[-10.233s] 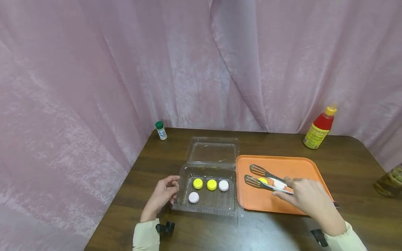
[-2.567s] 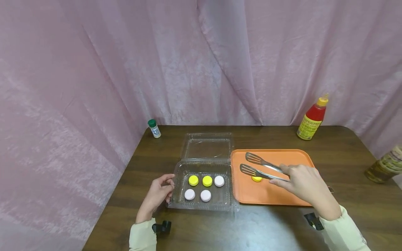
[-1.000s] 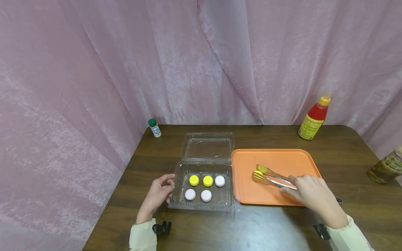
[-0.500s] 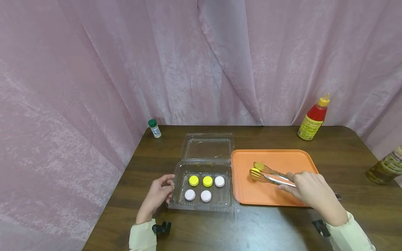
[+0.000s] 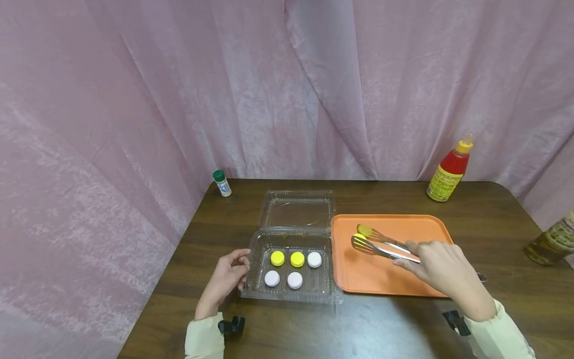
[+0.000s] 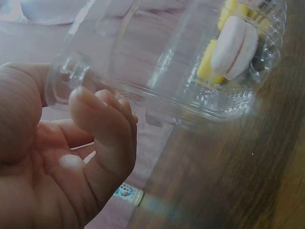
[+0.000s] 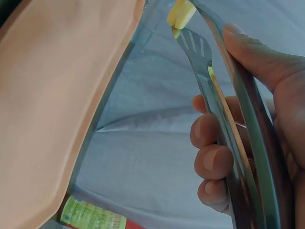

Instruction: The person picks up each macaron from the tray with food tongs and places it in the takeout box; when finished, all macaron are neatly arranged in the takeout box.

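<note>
My right hand (image 5: 441, 264) grips slotted tongs (image 7: 248, 124) by both arms. A yellow macaron (image 7: 181, 13) is pinched between their slotted tips, raised over the left half of the orange tray (image 5: 403, 279). My left hand (image 5: 226, 274) holds the left edge of a clear hinged plastic container (image 5: 314, 294); in the left wrist view its curled fingers and thumb meet at the rim. Inside lie two yellow macarons (image 5: 277, 258) and a white macaron (image 5: 314, 259) in the back row, with two white macarons (image 5: 271, 278) in front. The container's lid (image 5: 300, 212) lies folded back behind it.
At the table's back left stands a small green-capped shaker (image 5: 222, 183). A red sauce bottle (image 5: 450, 172) with a yellow cap is at the back right. An oil bottle (image 5: 551, 242) stands at the right edge. A pink curtain (image 5: 269, 99) hangs behind the table.
A white macaron went from tray to container earlier. Since then the tongs have closed on the last yellow macaron on the tray and lifted it slightly, back and left. The left hand stays put.
</note>
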A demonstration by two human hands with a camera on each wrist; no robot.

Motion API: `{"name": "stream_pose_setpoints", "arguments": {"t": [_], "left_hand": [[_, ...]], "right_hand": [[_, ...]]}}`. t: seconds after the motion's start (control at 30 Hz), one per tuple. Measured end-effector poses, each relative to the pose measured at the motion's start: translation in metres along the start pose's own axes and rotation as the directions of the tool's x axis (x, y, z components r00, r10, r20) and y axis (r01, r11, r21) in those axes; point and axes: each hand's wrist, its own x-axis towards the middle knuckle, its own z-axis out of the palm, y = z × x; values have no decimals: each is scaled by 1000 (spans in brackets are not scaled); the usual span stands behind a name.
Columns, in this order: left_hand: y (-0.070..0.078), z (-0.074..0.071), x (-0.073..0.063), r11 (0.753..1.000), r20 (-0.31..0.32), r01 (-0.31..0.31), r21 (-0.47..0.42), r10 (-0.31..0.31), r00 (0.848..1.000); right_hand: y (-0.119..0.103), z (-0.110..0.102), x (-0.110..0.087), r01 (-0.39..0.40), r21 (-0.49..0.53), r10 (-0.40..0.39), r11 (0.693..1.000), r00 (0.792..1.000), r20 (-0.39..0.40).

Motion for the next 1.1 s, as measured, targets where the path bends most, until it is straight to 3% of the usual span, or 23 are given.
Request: {"name": "stream_pose_setpoints", "arguments": {"t": [0.33,0.6,0.93,1.1], "left_hand": [[-1,3,2,1000,13,5,-4,-5,1000],[1,1,0,1000,-1,-6,18,6,1000],[1,0,-1,1000,8,0,17,0,1000],[3,0,-2,1000,5,1,22,-1,1000]], "right_hand": [[-9,-5,2,37,11,-36,999,997,-62],[-22,-8,13,84,44,-81,995,994,-68],[-40,-5,25,126,32,-127,991,992,11],[-49,-2,31,178,29,-178,984,984,15]]}}
